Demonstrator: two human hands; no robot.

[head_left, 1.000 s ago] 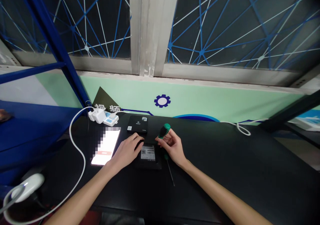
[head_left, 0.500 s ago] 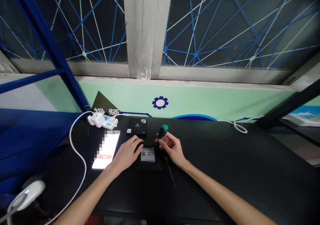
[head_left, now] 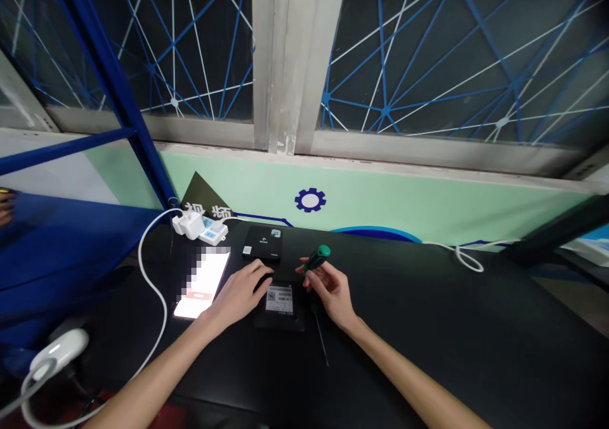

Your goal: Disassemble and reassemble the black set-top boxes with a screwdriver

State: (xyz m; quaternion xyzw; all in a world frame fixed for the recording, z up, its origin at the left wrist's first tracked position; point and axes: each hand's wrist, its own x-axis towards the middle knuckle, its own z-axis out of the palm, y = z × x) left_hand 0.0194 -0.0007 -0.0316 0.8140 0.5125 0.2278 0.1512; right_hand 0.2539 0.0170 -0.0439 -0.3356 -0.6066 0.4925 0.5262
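A black device with a white printed label (head_left: 280, 299) lies on the black table between my hands. My left hand (head_left: 245, 286) rests at its upper left corner, fingers apart, thumb at the label's edge. The fingers of my right hand (head_left: 333, 289) are closed round a green-and-black screwdriver (head_left: 318, 257), held handle up at the device's upper right side. A second screwdriver (head_left: 321, 337), with a thin shaft, lies on the table just right of the device. Behind the device is a black box (head_left: 262, 243) with small stickers.
A lit phone or tablet (head_left: 203, 283), partly pixelated, lies left of my left hand. Behind it sits a white power strip (head_left: 212, 231) with a plugged-in adapter and cable. A white lamp-like object (head_left: 59, 353) is at lower left. Part of another person's hand (head_left: 6, 208) shows at the left edge.
The held screwdriver's handle has tipped to the right with my right hand. The view has shifted slightly, and another person's hand has appeared at the left edge.
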